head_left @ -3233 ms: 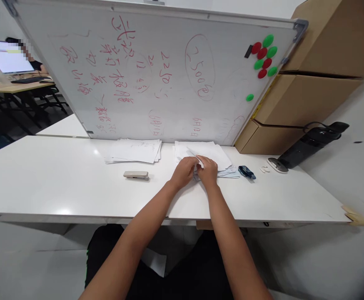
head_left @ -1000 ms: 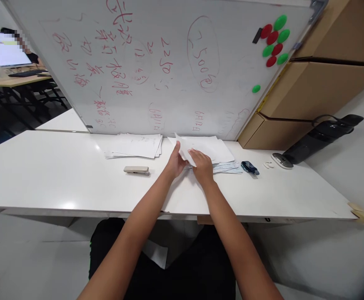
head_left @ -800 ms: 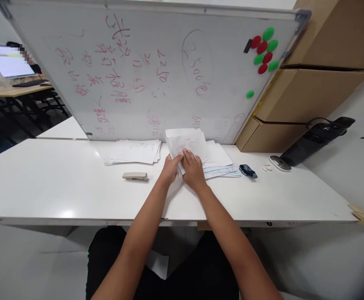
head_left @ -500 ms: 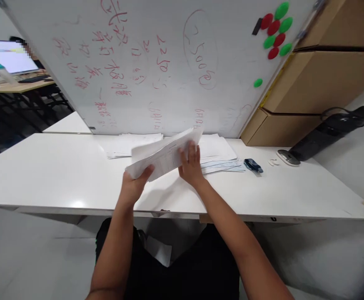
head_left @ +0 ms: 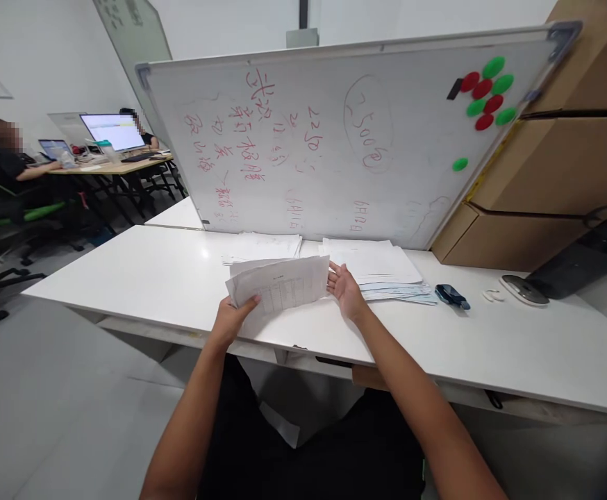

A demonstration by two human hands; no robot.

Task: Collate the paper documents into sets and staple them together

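Note:
My left hand (head_left: 233, 321) grips the lower left corner of a thin bundle of printed sheets (head_left: 283, 288) and holds it upright above the white table (head_left: 142, 278). My right hand (head_left: 346, 289) is flat against the bundle's right edge, fingers stretched out. Behind the bundle lie two paper stacks, one on the left (head_left: 264, 247) and one on the right (head_left: 376, 267). The stapler is hidden behind the held sheets.
A whiteboard (head_left: 335, 139) with red writing and magnets leans on cardboard boxes (head_left: 553, 167) at the table's back. A small blue object (head_left: 452, 295), a white clip (head_left: 492, 295) and a black device (head_left: 579, 260) lie at the right. People sit at desks (head_left: 1, 156) far left.
I picked a bundle of sheets off the right stack and lifted it upright. My left hand moved to its left corner and my right hand opened against its right edge. My head turned left.

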